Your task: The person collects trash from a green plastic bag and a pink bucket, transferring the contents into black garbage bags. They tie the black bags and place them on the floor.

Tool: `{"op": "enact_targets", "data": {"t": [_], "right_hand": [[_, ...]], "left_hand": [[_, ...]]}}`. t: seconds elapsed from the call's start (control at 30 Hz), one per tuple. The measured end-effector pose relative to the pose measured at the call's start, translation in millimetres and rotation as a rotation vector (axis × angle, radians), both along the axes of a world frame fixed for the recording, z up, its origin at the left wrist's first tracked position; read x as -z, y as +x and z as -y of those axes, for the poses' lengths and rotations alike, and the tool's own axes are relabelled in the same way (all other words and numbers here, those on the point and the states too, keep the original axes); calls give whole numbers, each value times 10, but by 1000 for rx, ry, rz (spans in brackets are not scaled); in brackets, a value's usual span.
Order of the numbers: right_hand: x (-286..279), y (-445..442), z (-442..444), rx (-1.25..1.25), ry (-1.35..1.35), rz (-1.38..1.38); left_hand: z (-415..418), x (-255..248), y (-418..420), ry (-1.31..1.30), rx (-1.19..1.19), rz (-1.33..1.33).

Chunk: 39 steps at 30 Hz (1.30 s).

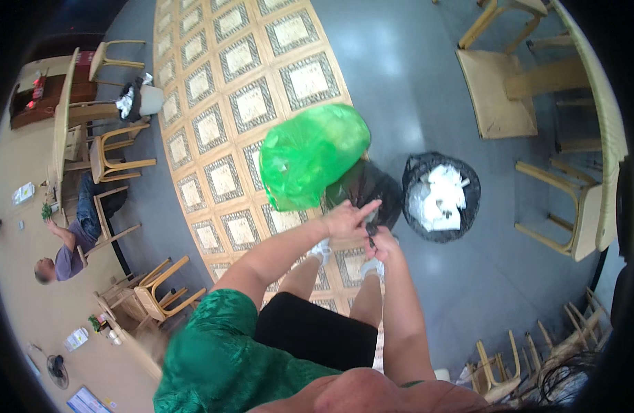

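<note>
A black plastic bag [368,183] stands on the floor just before my feet. Its twisted neck is gathered between my hands. The fingers of my right hand [385,245] are closed on that dark neck. My left hand [345,219] meets it from the other side, index finger stretched out over the bag. Whether its other fingers grip the plastic is hidden. Against the black bag rests a full, bulging green plastic bag [314,155]. To the right stands a bin lined with black plastic [473,206], with crumpled white tissue paper [443,193] inside.
Wooden chairs [580,222] and a pedestal table [608,129] stand at the right. More chairs [123,155] line the left, where a seated person [77,242] is at a table. Another lined bin [150,99] stands there. Patterned tiles [208,129] run between grey floor areas.
</note>
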State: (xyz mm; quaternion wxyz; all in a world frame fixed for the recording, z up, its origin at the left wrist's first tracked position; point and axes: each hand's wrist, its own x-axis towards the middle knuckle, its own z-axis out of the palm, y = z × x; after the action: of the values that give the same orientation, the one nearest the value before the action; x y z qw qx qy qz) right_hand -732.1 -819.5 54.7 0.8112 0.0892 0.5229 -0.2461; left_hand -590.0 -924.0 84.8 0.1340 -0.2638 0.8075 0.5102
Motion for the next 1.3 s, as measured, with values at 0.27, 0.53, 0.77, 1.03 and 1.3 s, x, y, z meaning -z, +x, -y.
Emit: {"op": "enact_targets", "data": {"t": [0.27, 0.53, 0.77, 1.03, 1.3], "right_hand": [[95, -91, 76, 15, 178, 183], [14, -34, 72, -456, -396, -293], [55, 31, -159, -70, -245, -401], [28, 73, -137, 200, -193, -18], [916, -279, -892, 71, -125, -591]], "left_hand": [[-143, 11, 79, -404, 107, -215], [-175, 265, -26, -520, 218, -177], [-90, 82, 2, -504, -774, -110], [-289, 190, 255, 770, -742, 51], [-112, 491, 650, -481, -159, 359]]}}
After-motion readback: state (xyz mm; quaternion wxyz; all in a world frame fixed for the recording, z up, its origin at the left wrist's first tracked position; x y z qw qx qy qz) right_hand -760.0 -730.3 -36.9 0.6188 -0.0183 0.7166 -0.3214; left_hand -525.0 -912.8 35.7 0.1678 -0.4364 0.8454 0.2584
